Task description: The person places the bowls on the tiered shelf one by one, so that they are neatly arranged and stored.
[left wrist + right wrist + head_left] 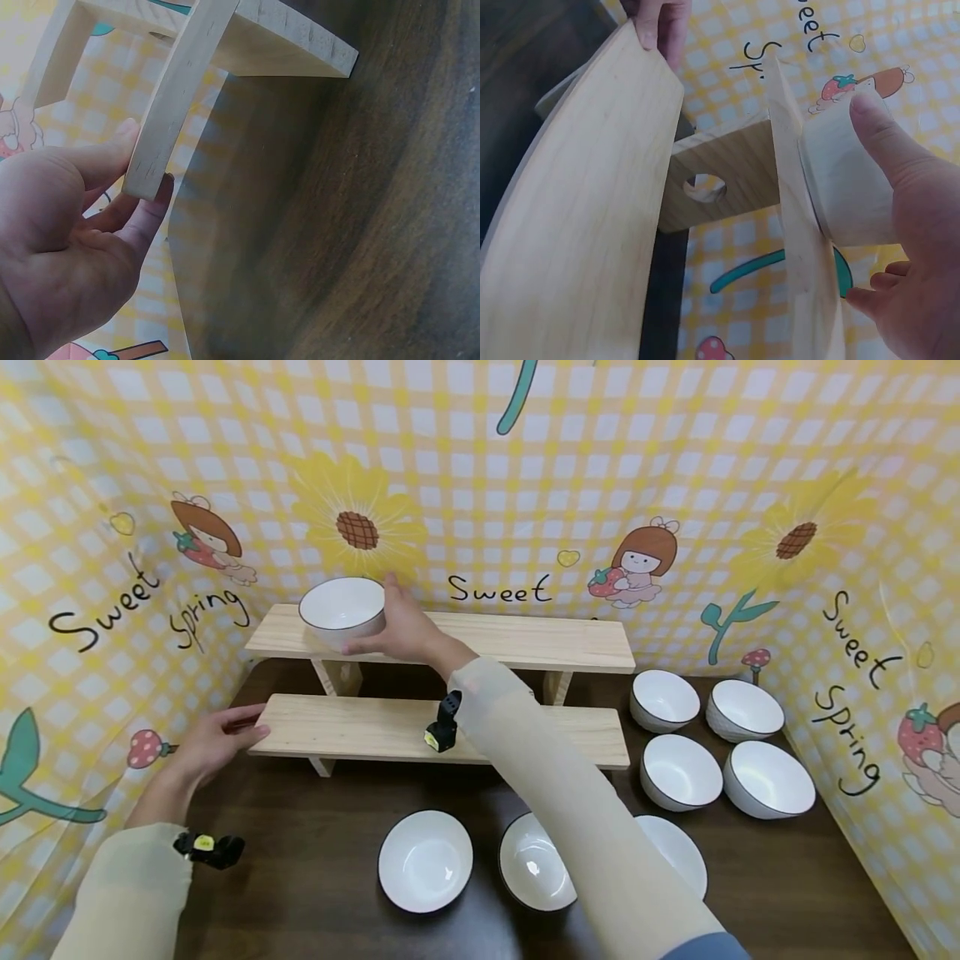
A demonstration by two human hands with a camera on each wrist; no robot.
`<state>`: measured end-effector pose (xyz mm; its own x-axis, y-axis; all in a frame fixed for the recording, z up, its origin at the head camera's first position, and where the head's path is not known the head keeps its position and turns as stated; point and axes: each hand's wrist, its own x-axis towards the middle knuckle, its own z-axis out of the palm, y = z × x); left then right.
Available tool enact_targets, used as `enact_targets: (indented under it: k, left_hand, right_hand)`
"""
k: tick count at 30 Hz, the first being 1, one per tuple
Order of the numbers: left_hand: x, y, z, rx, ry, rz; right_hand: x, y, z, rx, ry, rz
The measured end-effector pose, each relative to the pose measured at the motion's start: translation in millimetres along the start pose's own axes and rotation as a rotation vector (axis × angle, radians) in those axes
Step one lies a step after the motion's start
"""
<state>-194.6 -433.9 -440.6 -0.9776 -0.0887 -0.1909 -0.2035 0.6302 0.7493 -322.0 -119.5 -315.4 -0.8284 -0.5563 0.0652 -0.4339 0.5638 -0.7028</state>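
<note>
A white bowl point(342, 607) with a thin dark rim sits upright at the left end of the upper wooden shelf point(525, 639). My right hand point(408, 625) holds it from the right side, thumb toward the front; in the right wrist view the thumb lies along the bowl's wall point(847, 180). Lower down, my left hand point(213, 742) grips the left end of the lower wooden shelf point(360, 727). The left wrist view shows the thumb on one face of that board point(176, 105) and fingertips on the other.
Two white bowls, one left point(425, 862) and one partly behind the right forearm point(534, 864), stand on the dark table point(300, 860). Several more bowls point(681, 772) are grouped at the right, one half hidden by the sleeve. Checked yellow cloth point(480, 477) walls the back and sides.
</note>
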Motion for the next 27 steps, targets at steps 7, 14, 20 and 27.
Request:
enact_targets:
  k: [7,14,20,27]
  left_hand:
    - [-0.4,1.4,-0.2,0.010,-0.012,0.002]
    - [0.7,-0.4,-0.5,0.004,-0.020,0.003]
    - [2.8,-1.3,-0.3,0.008,-0.025,0.002]
    - [2.7,-1.6,0.0,0.012,-0.024,-0.012]
  right_hand:
    - [-14.8,-1.2,-17.3,-0.277,-0.020,-0.047]
    - [-32.9,-0.6,-30.6,-0.561,-0.057,-0.087]
    - [-55.1,2.0,-39.7,-0.701,-0.106,-0.126]
    - [-87.3,9.8,-43.9,-0.739,-0.161,-0.191]
